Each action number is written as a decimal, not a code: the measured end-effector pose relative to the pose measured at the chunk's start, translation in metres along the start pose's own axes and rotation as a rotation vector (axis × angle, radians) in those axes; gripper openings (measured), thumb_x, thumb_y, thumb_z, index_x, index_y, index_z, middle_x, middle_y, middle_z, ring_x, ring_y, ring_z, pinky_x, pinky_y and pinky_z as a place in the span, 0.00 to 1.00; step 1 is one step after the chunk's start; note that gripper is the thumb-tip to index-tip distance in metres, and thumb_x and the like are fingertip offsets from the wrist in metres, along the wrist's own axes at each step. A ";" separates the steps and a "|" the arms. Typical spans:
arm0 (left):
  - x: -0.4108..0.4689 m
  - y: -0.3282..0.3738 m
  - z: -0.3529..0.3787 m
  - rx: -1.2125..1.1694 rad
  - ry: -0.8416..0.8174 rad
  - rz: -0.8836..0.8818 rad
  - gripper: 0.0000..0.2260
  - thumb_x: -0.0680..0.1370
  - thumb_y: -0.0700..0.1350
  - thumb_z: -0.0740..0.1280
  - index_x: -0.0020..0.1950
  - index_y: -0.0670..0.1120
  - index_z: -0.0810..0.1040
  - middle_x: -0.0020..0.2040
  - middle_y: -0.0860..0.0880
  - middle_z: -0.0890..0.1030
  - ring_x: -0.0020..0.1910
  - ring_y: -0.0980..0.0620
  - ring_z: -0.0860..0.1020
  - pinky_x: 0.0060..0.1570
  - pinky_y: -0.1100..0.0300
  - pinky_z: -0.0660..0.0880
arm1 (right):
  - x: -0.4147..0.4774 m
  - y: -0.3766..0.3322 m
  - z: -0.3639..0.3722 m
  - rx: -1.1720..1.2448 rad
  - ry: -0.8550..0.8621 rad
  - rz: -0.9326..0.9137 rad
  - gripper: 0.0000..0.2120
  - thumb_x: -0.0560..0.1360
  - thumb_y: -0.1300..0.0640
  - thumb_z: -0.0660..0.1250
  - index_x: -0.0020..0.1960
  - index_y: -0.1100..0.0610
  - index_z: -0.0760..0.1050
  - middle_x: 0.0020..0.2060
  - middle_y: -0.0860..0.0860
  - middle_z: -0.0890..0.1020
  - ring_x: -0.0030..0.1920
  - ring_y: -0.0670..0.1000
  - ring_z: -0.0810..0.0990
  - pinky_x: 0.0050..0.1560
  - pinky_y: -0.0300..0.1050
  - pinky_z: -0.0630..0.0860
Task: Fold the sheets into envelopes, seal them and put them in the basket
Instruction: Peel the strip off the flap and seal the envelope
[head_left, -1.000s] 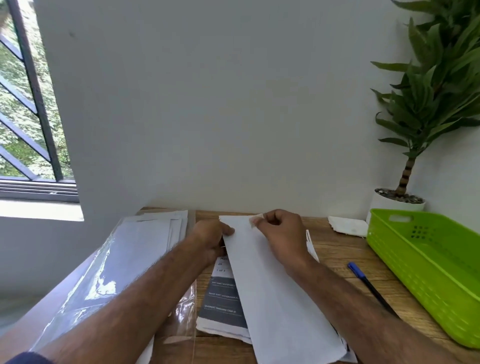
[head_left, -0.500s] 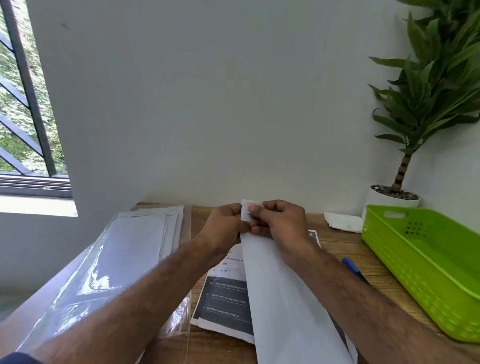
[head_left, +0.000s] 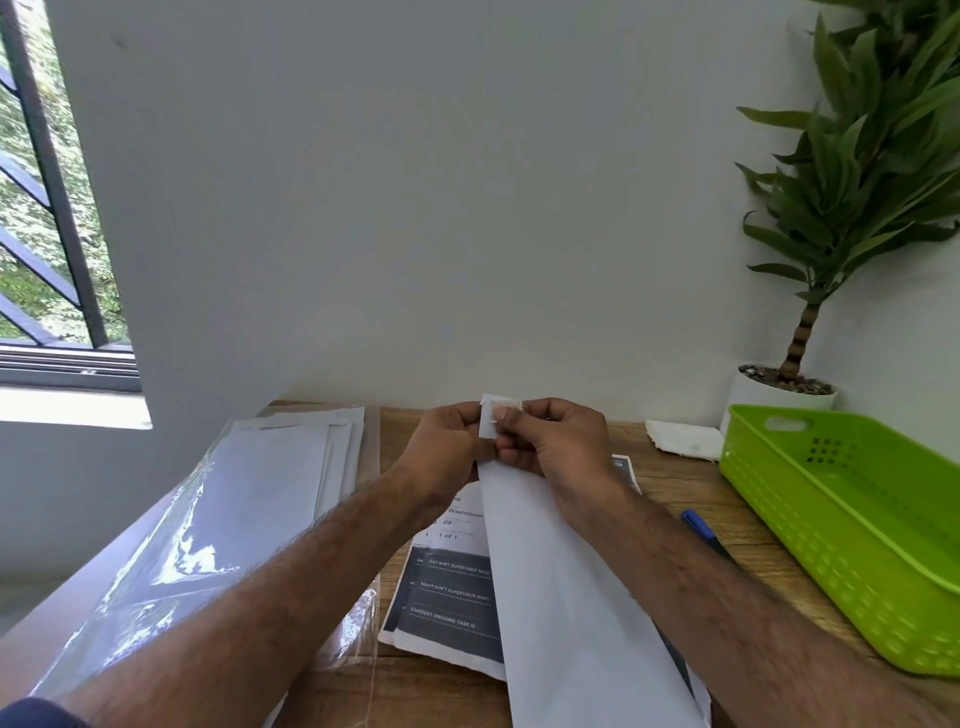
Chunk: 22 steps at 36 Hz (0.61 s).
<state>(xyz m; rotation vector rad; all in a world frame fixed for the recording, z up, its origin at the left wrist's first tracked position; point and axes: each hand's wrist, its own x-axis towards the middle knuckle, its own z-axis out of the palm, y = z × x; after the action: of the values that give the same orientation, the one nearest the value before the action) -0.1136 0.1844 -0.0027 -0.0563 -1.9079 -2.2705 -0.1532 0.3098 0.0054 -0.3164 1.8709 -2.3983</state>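
Over the wooden desk (head_left: 670, 493), both hands pinch the white envelope (head_left: 561, 587) at its top. Left hand (head_left: 447, 447) and right hand (head_left: 556, 447) touch there.

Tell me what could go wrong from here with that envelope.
The left hand and right hand pinch only the small flap at the far end of the envelope; nothing holds its long body, so the seal may go on crooked or creased. The envelope also crosses over the printed sheets, so shifting it could drag them along.
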 end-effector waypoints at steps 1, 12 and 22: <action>0.000 0.000 0.000 -0.001 -0.001 -0.001 0.17 0.75 0.22 0.61 0.54 0.39 0.82 0.51 0.34 0.83 0.48 0.40 0.82 0.54 0.45 0.80 | 0.000 0.000 0.000 0.001 0.002 -0.001 0.07 0.70 0.66 0.78 0.45 0.66 0.81 0.32 0.58 0.83 0.30 0.51 0.82 0.32 0.42 0.82; -0.002 0.001 0.002 0.070 -0.002 0.028 0.17 0.75 0.23 0.62 0.55 0.39 0.83 0.54 0.30 0.82 0.47 0.39 0.82 0.58 0.39 0.78 | 0.001 0.005 0.001 -0.034 0.016 -0.033 0.06 0.70 0.65 0.78 0.44 0.64 0.82 0.32 0.57 0.84 0.30 0.51 0.82 0.32 0.42 0.80; -0.004 0.002 0.003 0.153 -0.009 0.101 0.14 0.74 0.24 0.63 0.55 0.35 0.81 0.43 0.38 0.83 0.40 0.47 0.81 0.48 0.50 0.81 | 0.001 0.006 0.001 -0.037 0.022 -0.062 0.08 0.71 0.62 0.78 0.43 0.65 0.81 0.31 0.58 0.82 0.29 0.51 0.80 0.32 0.43 0.80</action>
<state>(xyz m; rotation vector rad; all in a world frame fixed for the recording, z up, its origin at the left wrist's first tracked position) -0.1099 0.1876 -0.0010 -0.1398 -2.0279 -2.0572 -0.1543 0.3069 -0.0001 -0.3565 1.9456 -2.4182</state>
